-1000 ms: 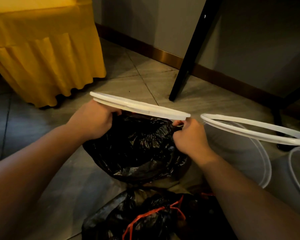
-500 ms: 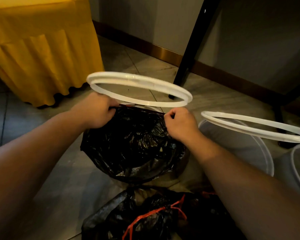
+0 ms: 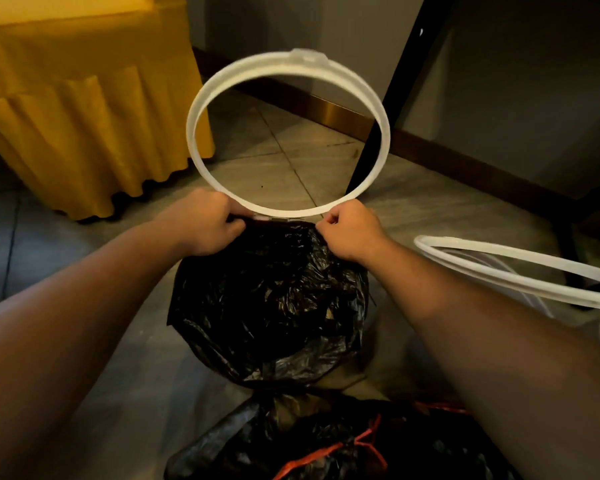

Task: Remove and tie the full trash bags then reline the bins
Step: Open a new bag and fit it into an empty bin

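Observation:
A white plastic bin ring (image 3: 201, 98) stands tipped up almost vertical, hinged at its near edge over a bin lined with a black trash bag (image 3: 271, 306). My left hand (image 3: 201, 223) grips the ring's near edge together with the bag's rim on the left. My right hand (image 3: 350, 230) pinches the bag's rim just under the ring on the right. A tied black bag with red drawstrings (image 3: 333, 452) lies on the floor nearest to me.
A second white bin (image 3: 520, 268) with its ring raised stands at the right. A yellow skirted table (image 3: 77, 109) fills the left. A black slanted leg (image 3: 388, 109) and a wall with dark skirting lie behind. Tiled floor is all around.
The white ring has swung up from nearly flat to almost upright, pivoting at its near edge. Both hands have moved closer together at the bag's far rim.

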Available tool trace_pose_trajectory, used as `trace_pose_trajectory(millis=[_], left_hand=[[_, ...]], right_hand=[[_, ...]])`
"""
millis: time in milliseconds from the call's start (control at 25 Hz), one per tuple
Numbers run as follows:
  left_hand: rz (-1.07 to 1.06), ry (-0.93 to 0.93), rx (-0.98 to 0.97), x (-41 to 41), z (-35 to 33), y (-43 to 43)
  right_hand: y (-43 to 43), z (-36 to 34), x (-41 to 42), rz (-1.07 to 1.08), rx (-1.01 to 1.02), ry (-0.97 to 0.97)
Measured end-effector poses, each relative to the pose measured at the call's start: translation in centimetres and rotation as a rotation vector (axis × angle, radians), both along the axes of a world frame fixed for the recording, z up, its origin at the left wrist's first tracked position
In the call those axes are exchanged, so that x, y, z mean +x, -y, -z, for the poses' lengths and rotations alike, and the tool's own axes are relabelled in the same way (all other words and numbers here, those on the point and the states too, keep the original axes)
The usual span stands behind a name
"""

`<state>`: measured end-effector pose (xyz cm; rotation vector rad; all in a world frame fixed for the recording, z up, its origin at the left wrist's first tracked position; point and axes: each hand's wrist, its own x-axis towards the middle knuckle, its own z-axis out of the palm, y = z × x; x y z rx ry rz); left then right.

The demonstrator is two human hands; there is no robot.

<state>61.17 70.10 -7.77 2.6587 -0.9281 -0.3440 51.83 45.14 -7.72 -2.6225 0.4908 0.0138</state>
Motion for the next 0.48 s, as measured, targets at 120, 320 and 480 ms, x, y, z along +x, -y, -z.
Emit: trace_pose_trajectory(millis=[120,320,480], left_hand=[[-0.062,0.029,-0.120,0.4,0.7,0.3],[-0.242,-0.161,-0.280,1.4,1.8,0.9],[-0.582,-0.595,-0.585,1.7,2.6,1.3]], right_hand=[[-0.1,0.6,0.3,-0.011,0.095,0.031],[-0.1,0.7,0.6,0.038,0.251,-0.001],[0.3,0.9,1.0,0.024,0.321,-0.011]])
